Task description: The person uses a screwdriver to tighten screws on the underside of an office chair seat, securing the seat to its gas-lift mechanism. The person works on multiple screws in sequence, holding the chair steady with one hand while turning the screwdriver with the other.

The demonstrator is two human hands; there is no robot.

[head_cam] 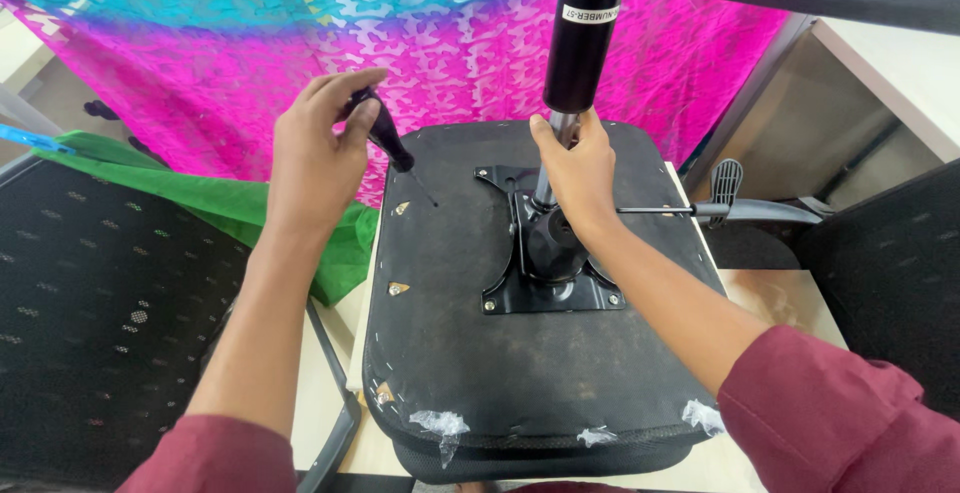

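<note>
Workshop corner, hung at the back with a bright pink and turquoise patterned cloth (480, 43); pale surface (780, 298) underneath, bare just to the right of the mounting plate (500, 298). Left of the plate, beyond the seat edge, a crumpled green cloth (220, 198) and a black mesh panel (90, 303).

Upturned office chair seat (520, 383) lying flat on the surface, underside up, with the black mounting plate bolted near its middle. Rising from the plate, a gas-lift column (580, 48), chrome below and black above. Sticking out to the right of the plate, a thin rod ending in a black lever paddle (760, 211).

Right hand (575, 168) clamped around the chrome part of the column just above the plate, steadying it. Left hand (315, 153) closed on the dark handle of a small screwdriver (385, 133), held up and to the left of the plate, shaft slanting down, thin tip close over the seat fabric and apart from any screw.

Judged as hardware work on the plate, caught between screws: tool raised, not seated. Next move likely calling for lowering the tip squarely into a screw head at a plate corner, with the column kept from swaying.

Seat underside dusty and scuffed, stapled along the rim; small triangular metal tabs (398, 289) left of the plate, torn scraps of clear plastic (440, 423) along the near edge, well below the plate.
</note>
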